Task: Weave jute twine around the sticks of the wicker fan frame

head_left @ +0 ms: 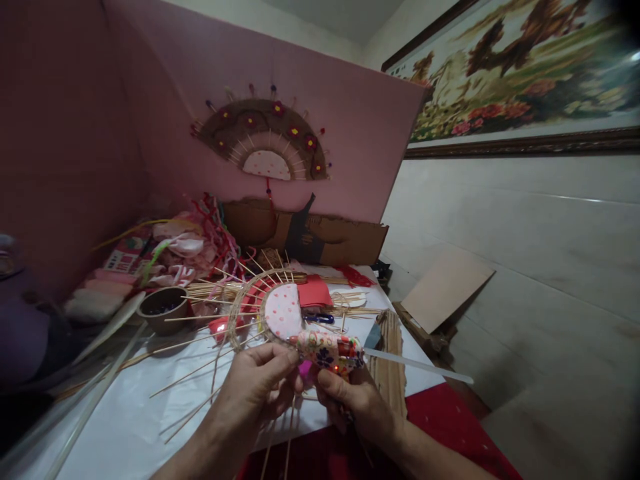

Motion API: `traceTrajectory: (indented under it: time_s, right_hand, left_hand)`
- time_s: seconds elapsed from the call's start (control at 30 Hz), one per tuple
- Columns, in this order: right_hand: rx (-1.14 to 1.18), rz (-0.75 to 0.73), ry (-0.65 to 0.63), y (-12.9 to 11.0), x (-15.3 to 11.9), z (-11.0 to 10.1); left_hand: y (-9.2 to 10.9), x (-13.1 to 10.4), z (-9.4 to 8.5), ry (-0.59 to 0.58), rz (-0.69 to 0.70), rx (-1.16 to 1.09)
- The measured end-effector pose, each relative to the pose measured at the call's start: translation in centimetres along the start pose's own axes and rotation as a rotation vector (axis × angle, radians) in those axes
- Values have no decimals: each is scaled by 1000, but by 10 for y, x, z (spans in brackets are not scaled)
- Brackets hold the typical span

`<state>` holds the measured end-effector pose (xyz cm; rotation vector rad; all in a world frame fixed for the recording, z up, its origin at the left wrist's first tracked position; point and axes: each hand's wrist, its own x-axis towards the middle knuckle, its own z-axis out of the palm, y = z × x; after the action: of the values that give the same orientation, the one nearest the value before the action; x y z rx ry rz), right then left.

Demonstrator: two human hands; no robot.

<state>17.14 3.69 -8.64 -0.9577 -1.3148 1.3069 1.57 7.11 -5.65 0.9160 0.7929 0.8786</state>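
Observation:
My right hand (353, 397) grips a floral-patterned hot glue gun (327, 350), its small orange light lit. A long translucent glue stick (420, 365) sticks out of the gun's back end, and the nozzle points left at the lower edge of a fan (284, 311). That fan has a pinkish-white dotted half-round centre, thin sticks spreading outward and a twine band (235, 319) across them. Closed at the fan's lower edge, my left hand (263, 380) pinches it close to the nozzle. What exactly lies between the fingertips is hidden.
A finished-looking brown fan (265, 137) with red flowers hangs on a pink board. Left stand a brown bowl (164, 312) and a pile of ribbons and pink cloth (185, 243). Red paper (314, 292), a blue-handled tool (319, 319) and torn cardboard (391, 360) lie beyond and right.

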Motion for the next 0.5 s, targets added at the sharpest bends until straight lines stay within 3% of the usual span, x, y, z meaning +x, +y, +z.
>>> traceTrajectory:
  time_s: [0.13, 0.3, 0.5]
  right_hand:
    - [-24, -21, -41, 0, -1, -1]
    - [43, 37, 11, -1, -1, 1]
    - [23, 6, 5, -2, -1, 0]
  left_hand:
    - [-1, -1, -2, -16, -9, 20]
    - [2, -3, -1, -21, -3, -3]
    - [3, -4, 1, -41, 34, 1]
